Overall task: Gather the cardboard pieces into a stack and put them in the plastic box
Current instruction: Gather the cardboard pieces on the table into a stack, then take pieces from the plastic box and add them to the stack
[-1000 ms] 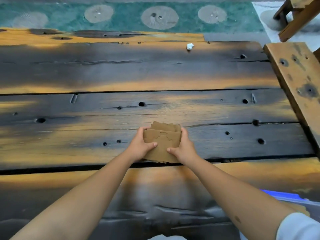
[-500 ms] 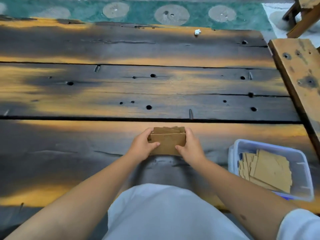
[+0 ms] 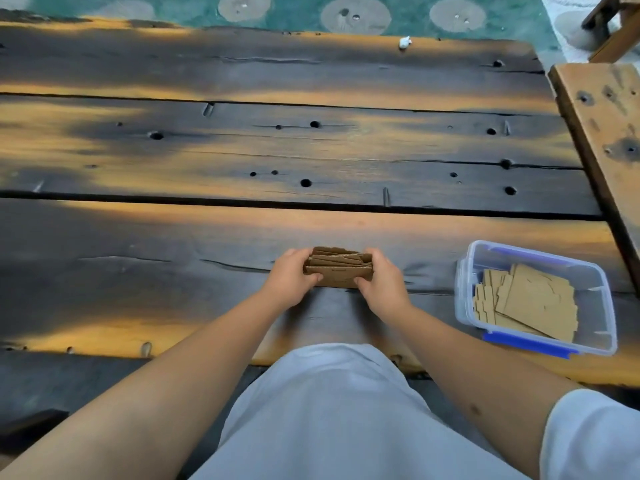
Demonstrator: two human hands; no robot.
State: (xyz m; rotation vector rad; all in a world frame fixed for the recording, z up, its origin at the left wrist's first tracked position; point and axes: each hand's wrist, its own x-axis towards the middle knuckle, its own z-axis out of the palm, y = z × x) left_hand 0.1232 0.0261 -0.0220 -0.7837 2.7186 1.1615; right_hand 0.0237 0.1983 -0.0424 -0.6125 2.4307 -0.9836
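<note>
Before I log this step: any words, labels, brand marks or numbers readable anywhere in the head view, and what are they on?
None can be read.
Brown cardboard stack held on edge between left hand and right hand: faint dark marks on the near face, too small and blurred to read.
Clear plastic box with blue clips: no label visible; the cardboard pieces inside look plain.
Dark wooden plank table: only holes and cracks.

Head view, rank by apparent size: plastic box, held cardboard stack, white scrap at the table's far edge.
1. plastic box, clearly largest.
2. cardboard stack, held on edge between the left hand and right hand, partly covered by them.
3. white scrap, tiny; it is farthest, so true size is unsure.
</note>
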